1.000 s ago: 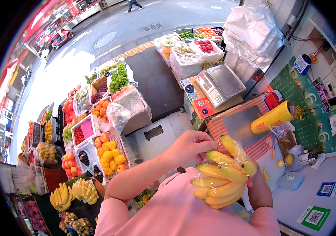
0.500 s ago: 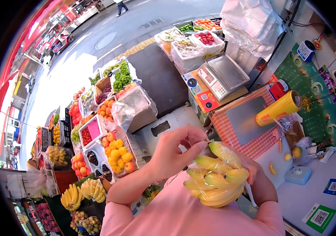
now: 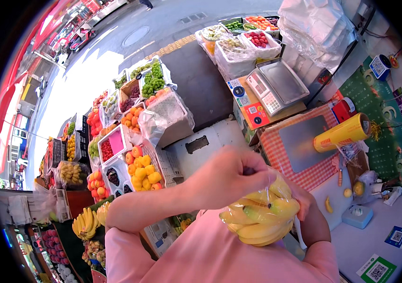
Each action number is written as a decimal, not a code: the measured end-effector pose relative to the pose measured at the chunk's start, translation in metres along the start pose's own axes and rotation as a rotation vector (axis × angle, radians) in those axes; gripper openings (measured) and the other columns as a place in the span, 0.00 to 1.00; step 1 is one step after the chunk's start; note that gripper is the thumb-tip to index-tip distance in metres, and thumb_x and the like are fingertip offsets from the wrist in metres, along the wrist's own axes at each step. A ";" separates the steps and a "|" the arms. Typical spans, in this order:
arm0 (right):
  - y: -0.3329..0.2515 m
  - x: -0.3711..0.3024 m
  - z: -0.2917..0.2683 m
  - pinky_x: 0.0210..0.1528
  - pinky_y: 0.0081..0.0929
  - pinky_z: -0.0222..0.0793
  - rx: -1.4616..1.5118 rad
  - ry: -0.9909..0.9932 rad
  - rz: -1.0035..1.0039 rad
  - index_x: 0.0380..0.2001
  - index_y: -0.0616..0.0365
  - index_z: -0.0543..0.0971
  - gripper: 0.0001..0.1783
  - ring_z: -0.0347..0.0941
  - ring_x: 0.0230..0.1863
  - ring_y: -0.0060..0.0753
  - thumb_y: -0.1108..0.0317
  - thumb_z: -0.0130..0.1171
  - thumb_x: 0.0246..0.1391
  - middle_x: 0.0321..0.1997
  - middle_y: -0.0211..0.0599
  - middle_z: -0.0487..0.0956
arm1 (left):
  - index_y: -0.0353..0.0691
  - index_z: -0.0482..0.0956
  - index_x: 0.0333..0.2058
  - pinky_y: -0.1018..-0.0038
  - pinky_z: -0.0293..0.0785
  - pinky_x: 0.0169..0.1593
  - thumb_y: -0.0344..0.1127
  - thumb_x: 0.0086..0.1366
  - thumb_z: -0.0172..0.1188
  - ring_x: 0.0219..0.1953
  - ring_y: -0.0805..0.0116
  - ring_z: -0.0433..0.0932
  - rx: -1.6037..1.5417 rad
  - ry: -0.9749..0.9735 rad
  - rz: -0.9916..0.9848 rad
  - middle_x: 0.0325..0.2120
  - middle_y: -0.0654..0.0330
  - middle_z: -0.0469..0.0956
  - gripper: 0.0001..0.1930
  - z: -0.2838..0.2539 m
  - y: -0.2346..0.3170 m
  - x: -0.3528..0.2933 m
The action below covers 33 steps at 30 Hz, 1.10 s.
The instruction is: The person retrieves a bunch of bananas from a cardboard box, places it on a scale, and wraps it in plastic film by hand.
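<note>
A bunch of yellow bananas (image 3: 257,219) with greenish tips, covered in clear plastic film, is held in front of my chest. My right hand (image 3: 302,200) supports it from the right side, its fingers partly hidden behind the fruit. At the bunch's upper edge my left hand (image 3: 236,179), slightly blurred, is closed with thumb and fingers pinched on the clear film (image 3: 278,186). The left hand covers some of the banana tips.
Past my right hand, a yellow film roll (image 3: 342,133) rests by a metal plate (image 3: 304,141) on a checkered cloth. A scale (image 3: 276,87) sits beyond. Fruit crates (image 3: 111,146) line the left. A knife (image 3: 339,177) and small banana (image 3: 328,204) lie on the counter.
My left hand has moved right over the bunch's top, its forearm swinging across more level. The greenish tips that showed there are now covered. My right hand stays on the bananas.
</note>
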State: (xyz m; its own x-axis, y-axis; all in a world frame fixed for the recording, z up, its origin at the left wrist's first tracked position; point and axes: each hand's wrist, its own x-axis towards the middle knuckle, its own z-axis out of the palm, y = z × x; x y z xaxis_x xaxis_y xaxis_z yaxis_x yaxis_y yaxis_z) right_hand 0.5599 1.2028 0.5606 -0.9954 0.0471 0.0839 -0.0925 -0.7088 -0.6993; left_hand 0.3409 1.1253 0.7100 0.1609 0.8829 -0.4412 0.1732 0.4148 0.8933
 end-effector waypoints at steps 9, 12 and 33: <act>0.000 -0.005 -0.003 0.72 0.33 0.43 0.008 0.104 -0.023 0.71 0.62 0.39 0.84 0.47 0.74 0.30 0.42 0.83 0.17 0.73 0.39 0.52 | 0.34 0.76 0.32 0.83 0.65 0.26 0.32 0.72 0.52 0.21 0.82 0.70 -0.050 0.246 0.675 0.19 0.68 0.71 0.10 0.017 -0.027 0.013; -0.005 -0.007 -0.002 0.71 0.33 0.45 -0.060 0.147 -0.054 0.71 0.62 0.41 0.83 0.49 0.73 0.31 0.42 0.83 0.17 0.72 0.39 0.54 | 0.34 0.75 0.33 0.81 0.65 0.24 0.33 0.72 0.52 0.20 0.80 0.71 -0.006 0.309 0.616 0.20 0.67 0.74 0.09 0.017 -0.024 0.011; -0.020 0.017 0.012 0.66 0.34 0.56 -0.088 -0.114 -0.115 0.68 0.65 0.50 0.73 0.62 0.65 0.35 0.50 0.83 0.22 0.65 0.42 0.64 | 0.36 0.78 0.35 0.76 0.72 0.26 0.33 0.66 0.59 0.21 0.67 0.78 0.554 0.347 0.890 0.23 0.60 0.81 0.06 -0.057 0.005 0.000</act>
State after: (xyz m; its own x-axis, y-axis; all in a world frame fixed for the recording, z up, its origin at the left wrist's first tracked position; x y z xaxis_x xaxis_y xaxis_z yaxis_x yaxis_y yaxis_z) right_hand 0.5453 1.2094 0.5847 -0.9690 0.0405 0.2436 -0.2126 -0.6385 -0.7397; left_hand 0.2863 1.1397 0.7197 0.1784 0.8667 0.4659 0.5562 -0.4794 0.6789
